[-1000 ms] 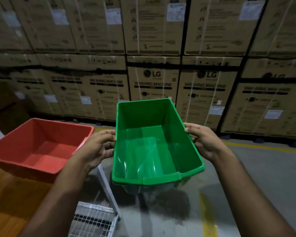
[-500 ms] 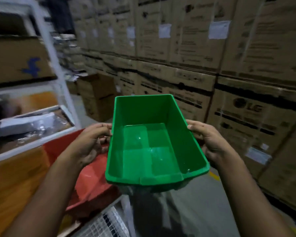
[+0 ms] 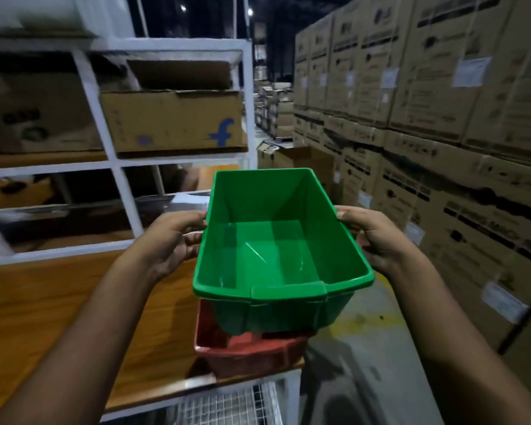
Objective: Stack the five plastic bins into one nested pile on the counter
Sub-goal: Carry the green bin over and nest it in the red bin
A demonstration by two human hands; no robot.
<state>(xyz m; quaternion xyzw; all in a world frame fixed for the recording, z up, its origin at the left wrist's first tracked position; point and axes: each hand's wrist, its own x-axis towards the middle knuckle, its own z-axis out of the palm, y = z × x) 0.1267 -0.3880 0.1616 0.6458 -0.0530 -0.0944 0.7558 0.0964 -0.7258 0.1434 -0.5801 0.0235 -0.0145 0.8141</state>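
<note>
Over the worktop's (image 3: 59,317) right end, in the head view, the green bin (image 3: 276,256) now hangs directly above the red bin (image 3: 246,348), where a second ago it was out over the floor. The left hand (image 3: 172,243) and right hand (image 3: 377,240) clamp its long rims. Its base looks just inside the red rim (contact unclear), so nesting seems imminent.

A: Green bin (image 3: 276,240)?
B: Open-topped, empty, glossy plastic, rectangular, upright with a slight tilt; its near rim carries a flat lip.
A: Red bin (image 3: 246,348)?
B: Directly beneath the green one, mostly hidden, at the near right corner of the wooden counter (image 3: 59,308).
</note>
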